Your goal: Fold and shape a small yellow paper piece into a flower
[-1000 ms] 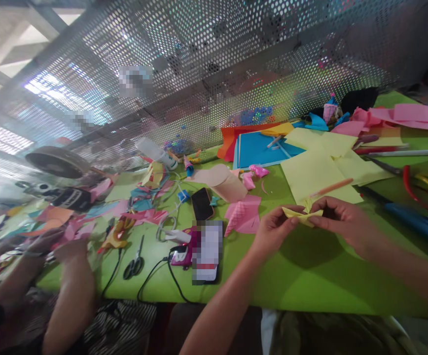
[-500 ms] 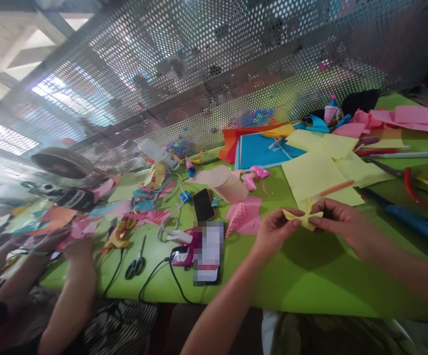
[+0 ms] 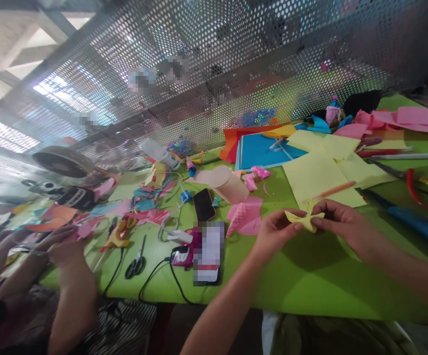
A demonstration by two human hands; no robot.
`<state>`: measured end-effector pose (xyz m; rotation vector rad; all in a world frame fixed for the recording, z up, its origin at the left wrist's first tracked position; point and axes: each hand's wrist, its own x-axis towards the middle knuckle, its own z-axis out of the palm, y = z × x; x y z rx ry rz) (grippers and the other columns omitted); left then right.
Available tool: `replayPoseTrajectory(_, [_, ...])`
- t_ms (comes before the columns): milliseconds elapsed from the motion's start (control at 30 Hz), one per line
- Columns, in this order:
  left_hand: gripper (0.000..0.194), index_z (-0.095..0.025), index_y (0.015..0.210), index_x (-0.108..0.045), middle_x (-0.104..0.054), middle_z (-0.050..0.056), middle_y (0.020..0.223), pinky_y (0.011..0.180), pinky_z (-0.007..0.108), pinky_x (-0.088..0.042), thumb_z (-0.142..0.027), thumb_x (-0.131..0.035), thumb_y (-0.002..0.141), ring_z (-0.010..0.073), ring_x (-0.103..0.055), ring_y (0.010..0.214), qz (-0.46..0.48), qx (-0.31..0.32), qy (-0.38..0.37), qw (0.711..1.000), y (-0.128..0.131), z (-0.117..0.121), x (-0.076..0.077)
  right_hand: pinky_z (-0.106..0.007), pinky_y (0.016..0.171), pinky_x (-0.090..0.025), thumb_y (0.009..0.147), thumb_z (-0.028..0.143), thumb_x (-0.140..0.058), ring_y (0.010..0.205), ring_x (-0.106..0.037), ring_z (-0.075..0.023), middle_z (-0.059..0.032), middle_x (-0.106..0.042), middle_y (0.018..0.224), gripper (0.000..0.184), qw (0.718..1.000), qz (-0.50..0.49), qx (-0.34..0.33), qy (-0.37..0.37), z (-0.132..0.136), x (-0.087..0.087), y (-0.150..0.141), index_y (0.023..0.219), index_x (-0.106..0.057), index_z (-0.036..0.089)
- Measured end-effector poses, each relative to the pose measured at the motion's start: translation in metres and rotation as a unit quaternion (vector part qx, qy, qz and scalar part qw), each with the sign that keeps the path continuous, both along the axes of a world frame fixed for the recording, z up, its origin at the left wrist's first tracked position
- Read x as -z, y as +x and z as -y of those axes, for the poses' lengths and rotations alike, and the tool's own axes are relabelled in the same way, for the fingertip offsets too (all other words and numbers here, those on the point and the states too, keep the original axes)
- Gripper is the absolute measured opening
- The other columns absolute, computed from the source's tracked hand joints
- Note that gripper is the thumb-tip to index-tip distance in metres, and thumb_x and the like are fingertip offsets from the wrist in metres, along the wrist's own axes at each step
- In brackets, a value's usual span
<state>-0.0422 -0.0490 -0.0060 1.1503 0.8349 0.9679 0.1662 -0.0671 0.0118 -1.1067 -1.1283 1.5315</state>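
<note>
A small folded yellow paper piece [image 3: 307, 217] with several pointed flaps hangs between my two hands, just above the green table [image 3: 295, 281]. On its left flap, my left hand [image 3: 275, 231] pinches with thumb and fingers. From the other side my right hand [image 3: 341, 224] grips the right flap the same way. Right behind the hands lie pale yellow paper sheets [image 3: 313, 170] with an orange pen [image 3: 334, 190] on them. Left of my left hand is a pink paper sheet [image 3: 253, 217] with a patterned pink cone on it.
A phone with a lit screen [image 3: 209, 256], a dark phone [image 3: 204, 205], scissors [image 3: 136, 265] and cables lie to the left. A blue-handled tool [image 3: 417, 227] is at the right. Another person's hands [image 3: 64, 246] handle paper at far left. A perforated panel [image 3: 199, 74] stands behind.
The yellow paper piece has tilted slightly and its flaps look more curved, both hands still pinching it. The other person's nearer hand at far left has shifted.
</note>
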Motion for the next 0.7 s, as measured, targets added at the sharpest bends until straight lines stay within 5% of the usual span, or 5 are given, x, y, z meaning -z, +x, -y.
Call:
replayPoseTrajectory(200, [0.046,-0.018,0.11,-0.083,-0.082,0.01,0.109,0.098,0.037,-0.057,-0.057,-0.086,0.084,0.0233,-0.074,0.1,0.015,-0.012,0.006,1.0,0.0001,0.0008,-0.0022,-0.034,0.07,-0.051,0.075,0.064,-0.091,0.074,-0.062,-0.0187,-0.0001,-0.068,0.078,0.048,1.0,0.002,0.011,0.002,0.0,0.0041,0.0025,0.085,-0.066,0.024])
replayPoseTrajectory(700, [0.038,-0.018,0.098,-0.084,-0.082,0.007,0.098,0.09,0.033,-0.061,-0.054,-0.087,0.085,0.0184,-0.074,0.09,-0.005,-0.051,0.022,0.998,0.0008,-0.0005,-0.0018,-0.035,0.072,-0.052,0.08,0.064,-0.087,0.075,-0.063,-0.0192,0.0,-0.067,0.079,0.045,1.0,0.003,0.005,0.008,0.0003,0.0061,0.0034,0.085,-0.067,0.024])
